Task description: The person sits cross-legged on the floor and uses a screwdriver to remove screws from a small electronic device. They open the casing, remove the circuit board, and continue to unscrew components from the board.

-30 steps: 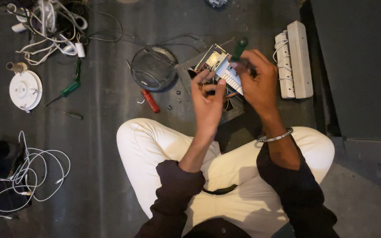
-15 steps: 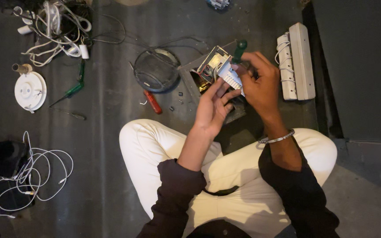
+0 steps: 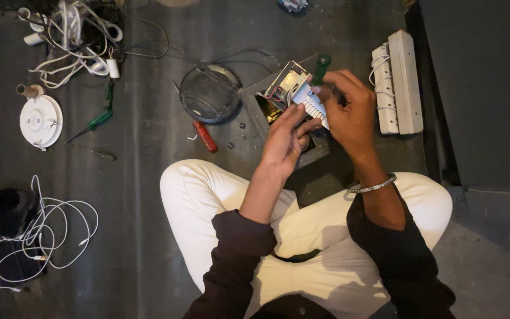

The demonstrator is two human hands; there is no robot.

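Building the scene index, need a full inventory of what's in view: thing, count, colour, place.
white slotted part: 1, white, held between both hands
screwdriver: 1, green handle, in right hand
open box: 1, grey, floor under the hands, wiring inside
round cover: 1, dark, floor left of box
red-handled tool: 1, red, below the cover
green screwdrivers: 2, green, floor at left
round fitting: 1, white, far left
cable tangle: 1, white, top left
loose cable: 1, white, bottom left
long strips: 2, off-white, right of hands
left hand: 1, on the part
right hand: 1, metal bangle at wrist
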